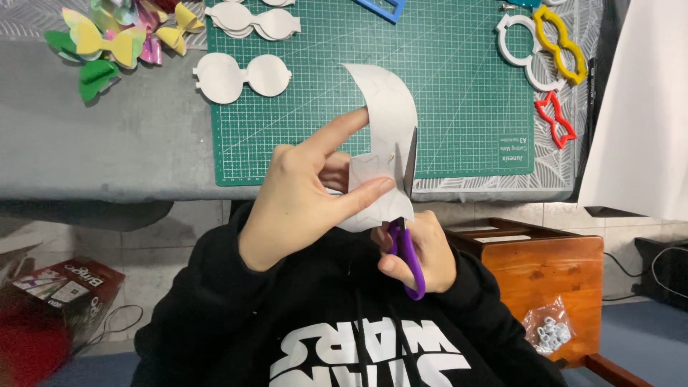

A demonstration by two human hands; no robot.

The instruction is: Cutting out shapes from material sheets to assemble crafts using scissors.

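Just below the green cutting mat's (459,86) near edge, two hands work a white sheet (387,129) with scissors (407,215)

Held up in the air rather than laid on the mat, the white sheet curls over towards the mat, so the blades can follow a curved outline freely; the left hand (301,208) has its grip pinching the sheet, thumb in front and forefinger stretched up its left edge to steady it close beside the cut, while the right hand (423,254) has its grip pressed together round the purple handles, blades slightly parted and pointing up into the sheet's right edge. Left of the mat on the grey counter (107,150) lie coloured bow shapes (115,39), white cut-outs (244,75) straddle the mat's left edge, and plastic templates (541,46) rest at its right edge
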